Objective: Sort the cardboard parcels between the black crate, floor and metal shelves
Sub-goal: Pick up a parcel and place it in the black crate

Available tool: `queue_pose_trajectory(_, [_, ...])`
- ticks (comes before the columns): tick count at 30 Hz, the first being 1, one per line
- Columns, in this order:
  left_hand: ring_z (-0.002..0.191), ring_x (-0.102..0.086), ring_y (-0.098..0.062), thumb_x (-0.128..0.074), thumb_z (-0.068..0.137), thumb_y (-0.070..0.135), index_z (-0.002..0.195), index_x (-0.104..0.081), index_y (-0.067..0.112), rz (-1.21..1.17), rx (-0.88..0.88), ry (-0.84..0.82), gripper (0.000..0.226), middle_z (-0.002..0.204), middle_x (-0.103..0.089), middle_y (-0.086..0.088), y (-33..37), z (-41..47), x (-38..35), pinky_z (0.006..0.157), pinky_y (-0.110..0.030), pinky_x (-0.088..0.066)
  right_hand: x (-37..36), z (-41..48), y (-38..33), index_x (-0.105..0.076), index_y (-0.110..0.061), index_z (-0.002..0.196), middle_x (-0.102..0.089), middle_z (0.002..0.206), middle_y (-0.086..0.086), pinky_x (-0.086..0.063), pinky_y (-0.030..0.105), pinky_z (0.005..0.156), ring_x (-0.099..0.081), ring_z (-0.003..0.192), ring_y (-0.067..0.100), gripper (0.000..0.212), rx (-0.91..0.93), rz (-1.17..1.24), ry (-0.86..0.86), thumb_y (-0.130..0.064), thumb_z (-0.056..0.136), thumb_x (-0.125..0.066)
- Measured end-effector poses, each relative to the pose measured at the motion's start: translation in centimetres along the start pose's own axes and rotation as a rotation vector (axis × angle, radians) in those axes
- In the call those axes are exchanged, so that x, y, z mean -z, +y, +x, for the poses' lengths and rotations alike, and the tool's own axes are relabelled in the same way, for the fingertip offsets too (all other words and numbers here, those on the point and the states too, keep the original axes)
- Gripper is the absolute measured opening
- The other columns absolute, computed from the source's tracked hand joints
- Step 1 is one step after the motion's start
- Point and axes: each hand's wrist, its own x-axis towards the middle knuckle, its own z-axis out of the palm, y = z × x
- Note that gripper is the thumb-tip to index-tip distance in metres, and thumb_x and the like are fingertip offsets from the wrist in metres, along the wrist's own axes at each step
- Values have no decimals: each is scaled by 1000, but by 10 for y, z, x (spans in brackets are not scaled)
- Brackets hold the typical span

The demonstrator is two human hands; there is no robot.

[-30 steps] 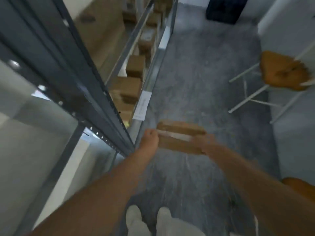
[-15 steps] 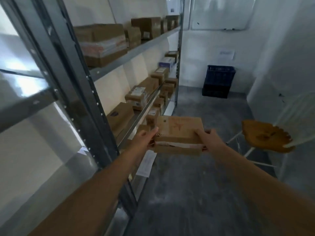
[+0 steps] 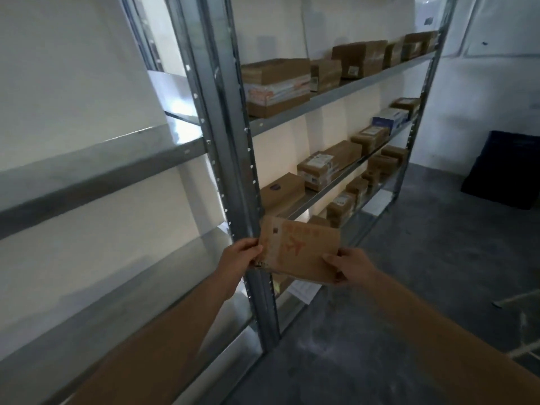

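Left hand [image 3: 242, 257] grips parcel [image 3: 301, 249] at left edge; right hand [image 3: 347, 268] grips its near right corner; parcel held in air just in front of post [image 3: 233, 171], tilted, not yet shelved. Many parcels already on shelves [image 3: 344, 93] right of post; crate [image 3: 502, 171] far right of post on floor [image 3: 409, 287], contents unseen. Parcel flat, matte brown cardboard, red print; post shiny perforated metal; floor rough grey.

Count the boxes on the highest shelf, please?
5 visible, near to far: large taped box, small box, wide box, narrow box, end box. Others may hide behind them.
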Motion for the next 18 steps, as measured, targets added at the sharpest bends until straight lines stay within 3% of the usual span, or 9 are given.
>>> queue_pose_trajectory(2, [96,-68,-26,-64,89,4,98,-71,14,-20,14,45,15,110,-71,-17,-4,-15,18,95,-41,-54,-16,-1,-8,-53,-2,133,-61,124,14,-56,31,64,-62,95,28,41,28,14,-35,-22,97,-59])
queue_pose_trajectory(4, [99,-68,-28,-63,88,2,103,-69,10,-13,25,91,18,109,-71,-14,-7,-32,36,95,-44,-54,-34,-3,-16,-50,-4,135,-58,129,16,-58,41,77,-61,102,32,46,13,106,-52,-35,100,-52])
queue_pose_trajectory(6, [101,-68,-28,-63,86,1,105,-66,8,-2,32,152,20,107,-71,-9,-11,-50,57,93,-45,-55,-54,-9,-26,-51,-10,130,-60,122,15,-56,46,84,-62,100,31,55,-35,224,-84,-54,100,-39])
queue_pose_trajectory(9, [99,-68,-31,-63,80,-7,101,-60,-1,-51,29,256,22,109,-69,-11,-19,-81,91,87,-44,-58,-90,-20,-37,-55,-16,122,-64,115,12,-53,51,92,-64,100,29,58,-49,262,-135,-63,98,-29])
queue_pose_trajectory(14, [89,-66,-33,-47,84,-12,73,-49,7,-217,93,426,22,100,-70,-13,-43,-142,152,83,-42,-58,-158,-58,-41,-48,-25,127,-58,120,8,-56,57,84,-60,107,31,59,-15,94,-290,-68,87,-52])
queue_pose_trajectory(18, [88,-69,-30,-52,92,1,81,-53,5,-308,98,567,12,92,-70,-16,-70,-206,210,79,-37,-58,-223,-105,-39,-50,-23,127,-59,125,4,-55,57,83,-59,111,29,42,-27,60,-467,-50,95,-55])
